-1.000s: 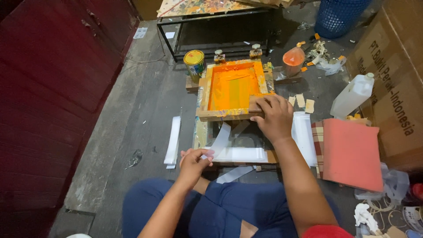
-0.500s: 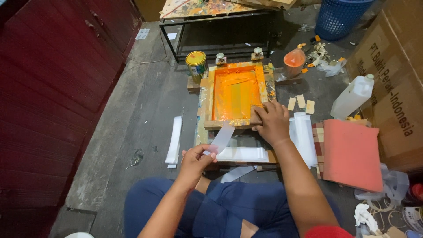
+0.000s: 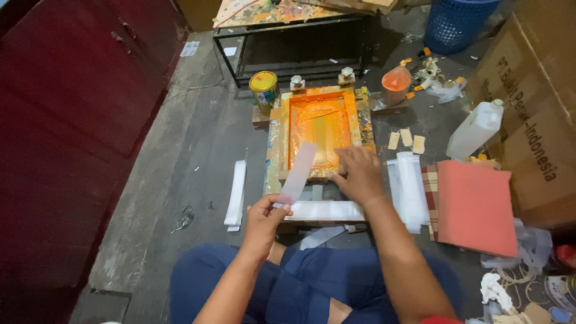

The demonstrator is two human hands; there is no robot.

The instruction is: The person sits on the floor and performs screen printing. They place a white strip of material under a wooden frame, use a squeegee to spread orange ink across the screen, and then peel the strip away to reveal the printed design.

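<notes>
We note the white strip (image 3: 298,172) pinched in our left hand (image 3: 264,219), raised over the near left corner of the orange-inked screen frame (image 3: 321,133). Our right hand (image 3: 360,175) presses flat on the frame's near edge, gripping nothing. Risk: the limp strip could sag into wet ink and smear. Under the frame is hidden.

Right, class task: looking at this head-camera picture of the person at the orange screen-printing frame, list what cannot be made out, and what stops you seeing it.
- Right hand: it covers the near corner of the printing frame, so what lies beneath is hidden.
- Left hand: its grip on the translucent strip hides the strip's lower end.
- Round tin: label too small to read.
- Blue basket: cut off by the top edge.
- Red pad: hides what lies under it.
</notes>
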